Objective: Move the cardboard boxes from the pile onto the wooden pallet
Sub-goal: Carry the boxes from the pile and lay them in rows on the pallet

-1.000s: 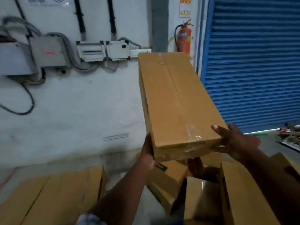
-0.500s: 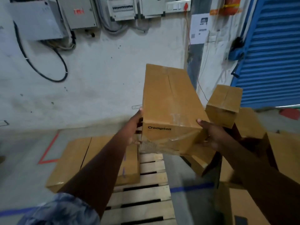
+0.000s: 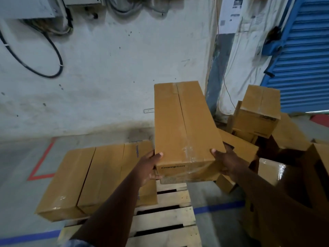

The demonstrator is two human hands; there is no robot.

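From the head view, I have a long cardboard box (image 3: 185,125) held in the air lengthwise away from me, its near end toward my chest and its far end pointing at the wall. My left hand (image 3: 148,168) is clamped on the near left corner, thumb on the top face and the fingers wrapped round the end; my right hand (image 3: 225,162) is clamped on the near right corner, thumb on the top edge and the rest of it under or behind the box, where I cannot see it. The box hangs above the bare right part of the wooden pallet (image 3: 165,221), whose slats show below my wrists. Three like boxes (image 3: 94,180) already lie side by side on the pallet's left part, running to its far edge. The pile (image 3: 258,120) sits off the pallet's right side, boxes tipped at odd angles. I judge the box stiff and moderately light, since I carry it by one end alone, though that leaves the far end levering against my wrists. The taped seam and glossy tape at the near end look slick, so plain cardboard at the corners is the better hold, with a hand under the base for lowering it beside the third box.
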